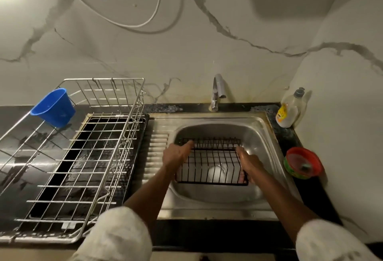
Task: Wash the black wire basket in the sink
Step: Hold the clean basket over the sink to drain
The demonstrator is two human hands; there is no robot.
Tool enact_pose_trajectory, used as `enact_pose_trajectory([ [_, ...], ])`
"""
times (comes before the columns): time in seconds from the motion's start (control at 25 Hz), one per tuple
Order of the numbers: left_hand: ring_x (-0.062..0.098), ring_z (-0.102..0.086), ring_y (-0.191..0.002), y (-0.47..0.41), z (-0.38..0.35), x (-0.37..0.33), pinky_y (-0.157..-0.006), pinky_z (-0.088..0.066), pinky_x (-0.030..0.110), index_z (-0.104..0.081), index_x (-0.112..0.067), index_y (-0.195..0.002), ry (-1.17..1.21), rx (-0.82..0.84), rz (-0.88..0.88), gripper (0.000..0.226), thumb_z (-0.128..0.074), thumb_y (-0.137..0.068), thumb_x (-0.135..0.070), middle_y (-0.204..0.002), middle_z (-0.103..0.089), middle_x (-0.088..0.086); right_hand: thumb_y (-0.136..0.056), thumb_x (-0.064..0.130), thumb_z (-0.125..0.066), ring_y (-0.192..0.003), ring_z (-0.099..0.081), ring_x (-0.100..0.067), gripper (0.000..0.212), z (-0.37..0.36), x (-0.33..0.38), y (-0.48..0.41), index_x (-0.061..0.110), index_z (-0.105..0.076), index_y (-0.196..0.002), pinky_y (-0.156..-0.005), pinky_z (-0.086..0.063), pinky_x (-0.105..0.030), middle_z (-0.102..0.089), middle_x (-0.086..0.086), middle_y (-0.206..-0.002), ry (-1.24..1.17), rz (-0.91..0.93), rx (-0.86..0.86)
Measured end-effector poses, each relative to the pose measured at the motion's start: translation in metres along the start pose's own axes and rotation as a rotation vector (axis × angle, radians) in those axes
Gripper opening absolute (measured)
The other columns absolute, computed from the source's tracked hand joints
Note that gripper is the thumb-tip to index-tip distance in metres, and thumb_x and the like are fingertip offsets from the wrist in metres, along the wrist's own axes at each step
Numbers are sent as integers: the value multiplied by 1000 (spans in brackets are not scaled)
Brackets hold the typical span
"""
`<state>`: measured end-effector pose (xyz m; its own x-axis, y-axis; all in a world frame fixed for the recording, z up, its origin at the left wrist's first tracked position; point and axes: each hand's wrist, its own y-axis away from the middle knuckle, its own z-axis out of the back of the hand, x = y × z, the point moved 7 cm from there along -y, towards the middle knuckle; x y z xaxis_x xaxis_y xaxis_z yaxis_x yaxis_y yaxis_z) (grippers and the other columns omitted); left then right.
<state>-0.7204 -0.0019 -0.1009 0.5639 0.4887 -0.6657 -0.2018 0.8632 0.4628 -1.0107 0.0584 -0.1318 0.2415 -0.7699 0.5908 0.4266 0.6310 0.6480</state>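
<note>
Black wires formed the basket, and this black wire basket (211, 162) sat inside the bowl of the steel sink (209, 212), tilted a little with its far wall raised. The left hand (176, 155) gripped the basket at its left side, with the fingers reaching up to the far left corner. The right hand (248, 161) held the right side, fingers curled around the edge wires; this hand was a little blurred. Through the wires a white round thing (216, 174) showed at the bottom of the sink, but I could not tell what it was. Both arms wore white sleeves (122, 233).

Behind the sink a chrome tap (217, 93) stood against the marble wall (186, 49), its spout pointing toward the bowl. At the right back corner of the black counter (290, 136) stood a clear soap bottle (290, 109) with a yellow label. Nearer on the same side, just beside the sink rim, was a round red and green container (302, 163).

To the left of the sink a large steel dish rack (87, 157) rested over a black tray (145, 136). A blue cup (53, 107) hung on the rack's far left part, tilted.
</note>
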Motion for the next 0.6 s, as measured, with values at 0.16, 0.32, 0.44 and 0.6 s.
enact_pose_trajectory([
  [0.16, 28, -68, -89, -14, 2, -11, -84, -60, 43, -64, -9, -105, 49, 8, -23, 67, -58, -79, -71, -100, -68, 12, -78, 81, -45, -111, -61, -38, 100, -1, 8, -7, 8, -45, -145, -96, -52, -48, -59, -22, -132, -94, 43, 28],
  [0.32, 33, -65, -100, -14, 15, -14, -88, -58, 46, -59, -7, -122, 134, 68, 65, 82, -63, -69, -70, -119, -64, 17, -91, 72, -44, -104, -59, -34, 85, 6, 31, 4, 6, -46, -144, -87, -50, -40, -55, -22, -137, -62, 109, -1],
  [0.44, 37, -59, -108, -1, 26, -22, -92, -54, 49, -52, -6, -132, 175, 97, 72, 81, -66, -77, -63, -129, -57, 20, -97, 63, -45, -88, -60, -28, 72, 10, 45, 10, 4, -52, -137, -83, -53, -42, -61, -21, -123, -22, 167, -24],
  [0.6, 47, -51, -120, 16, 52, -36, -96, -48, 63, -43, -3, -138, 218, 125, 72, 72, -66, -86, -47, -139, -47, 25, -99, 62, -43, -79, -66, -29, 56, 15, 77, 38, 11, -61, -114, -82, -58, -46, -65, -13, -88, -17, 310, -29],
])
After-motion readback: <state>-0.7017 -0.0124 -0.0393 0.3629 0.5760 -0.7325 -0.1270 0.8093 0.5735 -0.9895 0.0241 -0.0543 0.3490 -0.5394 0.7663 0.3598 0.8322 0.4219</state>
